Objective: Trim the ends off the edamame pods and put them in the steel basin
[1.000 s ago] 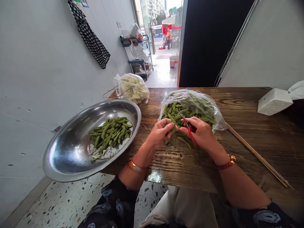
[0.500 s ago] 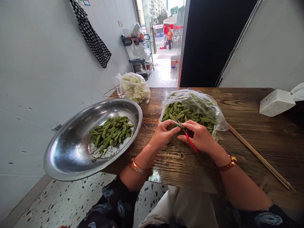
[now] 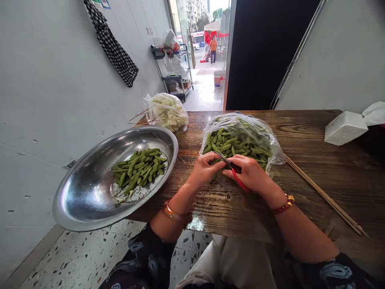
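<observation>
Handling, my estimate: the green pods (image 3: 228, 141) look light and slim, firm along the length with a little give, so a soft pinch mid-body between thumb and index finger should do; hard squeezing might split one. Skins could slide if damp; surface wetness not readable from here. Scissors (image 3: 240, 181): stiff, probably light, best held by the red handles, skin clear of the narrow blades.

Location: one heap of pods lies in the mouth of the clear plastic bag (image 3: 255, 124) just beyond my hands; another heap lies in the metal basin (image 3: 90, 188) on my left, beside some pale scraps.

Grip: my right hand (image 3: 248, 172) is closed round the scissor handles. My left hand (image 3: 206, 168) has thumb and index tips drawn near each other; the fingers hide what is between them, so I cannot tell whether a pod is held.

Pose: forearms reach in from both lower sides and converge over the wooden table (image 3: 210, 216), hands near each other. Left knuckles face forward, thumb on my side. Right fingers are curled inward; blades slant forward-left, right at the left fingertips, contact unclear
</observation>
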Available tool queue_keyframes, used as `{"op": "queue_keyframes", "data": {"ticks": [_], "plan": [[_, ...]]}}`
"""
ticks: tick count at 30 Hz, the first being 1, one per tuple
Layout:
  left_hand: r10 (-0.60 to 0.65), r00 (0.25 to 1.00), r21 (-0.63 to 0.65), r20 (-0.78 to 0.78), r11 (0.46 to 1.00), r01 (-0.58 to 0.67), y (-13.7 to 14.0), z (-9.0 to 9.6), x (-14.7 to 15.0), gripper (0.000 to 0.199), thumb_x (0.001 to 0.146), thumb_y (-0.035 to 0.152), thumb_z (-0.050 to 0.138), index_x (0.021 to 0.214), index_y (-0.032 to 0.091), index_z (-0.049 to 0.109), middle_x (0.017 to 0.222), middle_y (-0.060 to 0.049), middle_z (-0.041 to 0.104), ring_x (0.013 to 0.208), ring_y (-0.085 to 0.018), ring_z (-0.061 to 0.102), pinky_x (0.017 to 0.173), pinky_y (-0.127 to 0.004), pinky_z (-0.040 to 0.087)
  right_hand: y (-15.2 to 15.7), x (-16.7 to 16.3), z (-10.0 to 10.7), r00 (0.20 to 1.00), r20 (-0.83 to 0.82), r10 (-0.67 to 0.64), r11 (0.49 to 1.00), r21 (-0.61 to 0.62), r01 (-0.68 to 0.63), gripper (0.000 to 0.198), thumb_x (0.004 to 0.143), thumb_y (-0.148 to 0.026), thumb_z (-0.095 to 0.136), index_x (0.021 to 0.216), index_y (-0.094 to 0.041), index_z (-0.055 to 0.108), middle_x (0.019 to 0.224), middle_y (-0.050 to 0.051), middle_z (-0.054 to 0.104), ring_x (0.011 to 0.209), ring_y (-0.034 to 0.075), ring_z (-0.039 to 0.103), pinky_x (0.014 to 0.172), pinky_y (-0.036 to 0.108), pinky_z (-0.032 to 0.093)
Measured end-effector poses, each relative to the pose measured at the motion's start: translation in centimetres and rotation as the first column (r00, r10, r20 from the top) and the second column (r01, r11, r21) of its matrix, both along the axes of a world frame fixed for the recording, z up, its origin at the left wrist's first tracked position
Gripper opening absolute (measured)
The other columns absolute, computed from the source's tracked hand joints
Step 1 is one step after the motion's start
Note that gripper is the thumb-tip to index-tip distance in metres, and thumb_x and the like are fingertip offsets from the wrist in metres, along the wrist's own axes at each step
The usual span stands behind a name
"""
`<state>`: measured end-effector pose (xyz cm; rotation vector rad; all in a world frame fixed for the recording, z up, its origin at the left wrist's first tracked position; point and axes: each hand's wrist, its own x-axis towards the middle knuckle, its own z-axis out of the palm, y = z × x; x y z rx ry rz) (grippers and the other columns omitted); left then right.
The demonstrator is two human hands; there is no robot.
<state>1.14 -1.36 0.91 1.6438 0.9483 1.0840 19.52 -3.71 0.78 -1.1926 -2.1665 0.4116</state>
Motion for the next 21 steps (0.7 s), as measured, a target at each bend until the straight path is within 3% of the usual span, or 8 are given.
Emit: {"op": "queue_keyframes", "data": {"ticks": [6,12,17,21], "plan": [[0.060,0.998,-0.056,-0.019,0.997,-0.061,0.20,-0.36,0.01,0.020,0.067,0.033,0.076,0.072,0.015,0.070,0.072,-0.002,0.061,0.072,-0.014,0.053,0.070,-0.026,0.043,0.18,0.16,0.14,1.000,0.023,0.021,0.999,-0.032,-0.020,0.023,0.085,-0.041,0.062,0.083,-0.019,0.065,0.075,0.002,0.060,0.067,0.016,0.056,0.065,0.028,0.044],[0.021,0.988,-0.230,0.151,0.973,0.015,-0.05,-0.17,0.25,0.025,0.064,0.033,0.079,0.072,0.013,0.066,0.072,-0.002,0.062,0.065,-0.009,0.052,0.060,-0.021,0.043,0.27,0.29,0.35,0.999,0.041,0.028,0.999,-0.038,-0.027,0.022,0.084,-0.040,0.063,0.080,-0.019,0.066,0.071,0.001,0.060,0.064,0.015,0.054,0.061,0.027,0.041],[0.115,0.938,-0.411,0.327,0.911,0.031,0.13,0.03,-0.02,0.032,0.067,0.037,0.077,0.078,0.014,0.058,0.055,0.006,0.048,0.040,-0.002,0.034,0.036,-0.014,0.020,0.40,0.38,0.14,0.998,-0.043,-0.055,0.998,-0.023,0.054,0.031,0.084,-0.047,0.062,0.097,-0.018,0.068,0.085,0.006,0.066,0.075,0.019,0.061,0.069,0.030,0.047],[0.137,0.886,-0.463,0.442,0.881,0.095,0.31,0.22,-0.24,0.037,0.066,0.038,0.078,0.082,0.015,0.054,0.062,0.004,0.054,0.039,-0.001,0.036,0.033,-0.013,0.017,0.25,0.38,0.03,0.995,-0.045,-0.085,0.996,0.002,0.085,0.038,0.082,-0.050,0.063,0.105,-0.020,0.066,0.096,0.007,0.065,0.080,0.020,0.063,0.072,0.032,0.049]]}}
